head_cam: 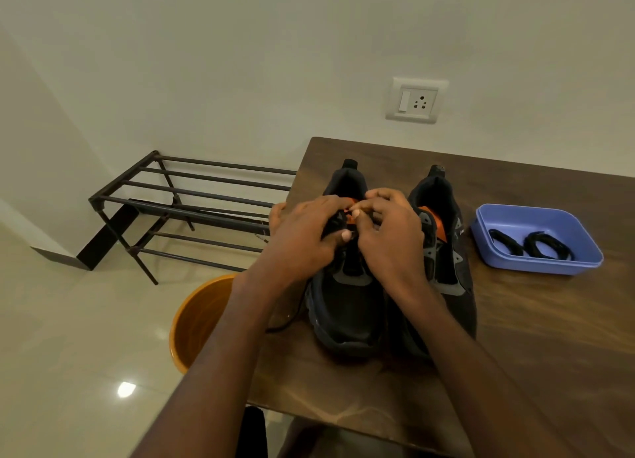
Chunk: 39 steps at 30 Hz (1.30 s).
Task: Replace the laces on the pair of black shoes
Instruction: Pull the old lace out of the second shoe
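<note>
- both hands, left hand and right hand, pinching the lace on the left shoe, blocking its eyelets
- right shoe touching alongside on the table
- spare laces coiled in blue tray, orange bucket below the table edge

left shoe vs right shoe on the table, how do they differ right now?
The left shoe has both hands on it: the left hand and right hand work with curled fingers at its lace area. The right shoe is untouched. A black lace trails from the left shoe's side; none shows on the right shoe, whose orange tongue is exposed. Both are black, upright, toes toward the person.
</note>
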### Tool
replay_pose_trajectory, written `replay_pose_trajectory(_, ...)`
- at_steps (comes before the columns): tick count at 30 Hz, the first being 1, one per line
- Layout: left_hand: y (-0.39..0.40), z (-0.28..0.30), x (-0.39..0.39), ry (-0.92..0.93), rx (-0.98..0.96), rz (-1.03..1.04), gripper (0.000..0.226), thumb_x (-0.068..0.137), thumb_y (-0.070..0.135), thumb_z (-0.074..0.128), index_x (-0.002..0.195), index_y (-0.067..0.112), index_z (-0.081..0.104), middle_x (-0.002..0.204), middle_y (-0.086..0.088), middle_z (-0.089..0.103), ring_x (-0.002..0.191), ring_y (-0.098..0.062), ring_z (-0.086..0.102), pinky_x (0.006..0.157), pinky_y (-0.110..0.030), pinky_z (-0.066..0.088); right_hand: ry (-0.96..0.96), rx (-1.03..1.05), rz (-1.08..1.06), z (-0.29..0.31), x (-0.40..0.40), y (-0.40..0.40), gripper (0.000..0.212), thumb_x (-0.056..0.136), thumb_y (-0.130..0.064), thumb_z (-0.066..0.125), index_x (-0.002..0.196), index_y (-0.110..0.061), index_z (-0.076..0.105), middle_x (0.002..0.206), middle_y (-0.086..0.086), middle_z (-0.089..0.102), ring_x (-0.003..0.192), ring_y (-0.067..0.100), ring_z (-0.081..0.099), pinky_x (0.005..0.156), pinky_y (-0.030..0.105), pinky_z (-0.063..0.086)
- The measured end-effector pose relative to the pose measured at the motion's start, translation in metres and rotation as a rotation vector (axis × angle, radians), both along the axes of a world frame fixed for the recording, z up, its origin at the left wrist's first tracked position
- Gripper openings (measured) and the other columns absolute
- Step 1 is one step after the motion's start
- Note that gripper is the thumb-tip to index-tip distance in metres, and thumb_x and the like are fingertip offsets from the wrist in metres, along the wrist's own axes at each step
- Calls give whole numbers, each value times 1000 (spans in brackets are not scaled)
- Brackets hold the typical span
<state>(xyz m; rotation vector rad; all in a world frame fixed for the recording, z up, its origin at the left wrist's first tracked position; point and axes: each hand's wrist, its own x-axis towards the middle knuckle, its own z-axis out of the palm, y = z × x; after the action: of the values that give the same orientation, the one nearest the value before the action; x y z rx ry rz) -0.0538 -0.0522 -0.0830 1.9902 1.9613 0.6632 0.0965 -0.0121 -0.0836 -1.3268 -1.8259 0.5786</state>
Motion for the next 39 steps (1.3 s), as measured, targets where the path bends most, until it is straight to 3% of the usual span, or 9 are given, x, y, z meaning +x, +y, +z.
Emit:
replay_pose_trajectory(6, 3, -2, -4, -125, 27, 0, 60, 84, 53, 77, 135, 39, 49, 133, 16, 59, 126, -8, 55, 123, -51, 23, 94, 56, -80, 8, 3, -11, 14, 98, -12, 62, 111, -16, 68, 133, -1, 52, 101, -2, 56, 77, 0, 43)
replay_pose_trajectory(8, 5, -4, -3, -181, 54, -8, 69, 80, 49, 82, 137, 36, 45, 130, 14, 62, 121, -11, 60, 116, -50, 39, -99, 180, -39, 5, 3, -10, 28, 99, -15, 60, 126, -15, 63, 148, 1, 45, 123, 2, 46, 96, 11, 41)
replay_pose_trajectory(12, 6, -4, -3, -256, 56, 14, 103, 78, 41, 87, 154, 36, 18, 138, 9, 62, 132, -16, 57, 108, -33, 41, -298, 144, 23, -1, 0, 2, 25, 100, -20, 60, 123, -18, 71, 161, 3, 39, 149, 23, 33, 115, 54, 38)
replay_pose_trajectory(18, 7, -9, -3, -260, 66, 26, 108, 78, 43, 87, 157, 34, 14, 139, 10, 61, 133, -15, 56, 106, -32, 44, -271, 192, -9, -6, -1, 9, 15, 94, -18, 67, 104, -19, 78, 131, -1, 59, 119, 17, 57, 100, 52, 49)
replay_pose_trajectory(23, 8, -10, -2, -261, 76, 35, 108, 75, 47, 89, 155, 34, 18, 143, 6, 61, 138, -18, 53, 114, -46, 44, 194, 174, -200, 7, 14, 3, 9, 93, -10, 67, 95, -14, 75, 114, -1, 57, 101, 7, 58, 91, 33, 56)
replay_pose_trajectory(26, 8, -11, -2, -253, 95, 47, 108, 74, 49, 88, 155, 34, 17, 144, 5, 61, 136, -19, 55, 113, -49, 45, 36, 297, -140, 13, 17, 2, 24, 93, -11, 65, 117, -12, 70, 132, 4, 55, 123, 12, 52, 103, 30, 48)
replay_pose_trajectory(28, 7, -12, -1, -261, 124, 50, 109, 74, 51, 87, 155, 34, 16, 142, 6, 62, 132, -17, 58, 109, -50, 49, -166, 297, -53, 11, 15, 2, 43, 91, -12, 65, 134, -15, 62, 155, 3, 42, 145, 20, 38, 114, 40, 37)
replay_pose_trajectory(33, 6, -17, 0, -291, 182, 64, 115, 78, 46, 85, 159, 37, 4, 137, 13, 64, 135, -13, 54, 111, -49, 46, -418, 161, 99, 4, 2, 2, 35, 96, -18, 62, 129, -29, 68, 169, -6, 21, 158, 22, 11, 119, 66, 17)
replay_pose_trajectory(39, 10, -23, -2, -311, 196, 64, 112, 76, 49, 85, 159, 34, 11, 134, 15, 65, 140, -11, 49, 120, -55, 32, -353, 144, 5, 2, 4, 10, 16, 95, -22, 66, 108, -24, 76, 142, 0, 54, 138, 20, 44, 118, 59, 25)
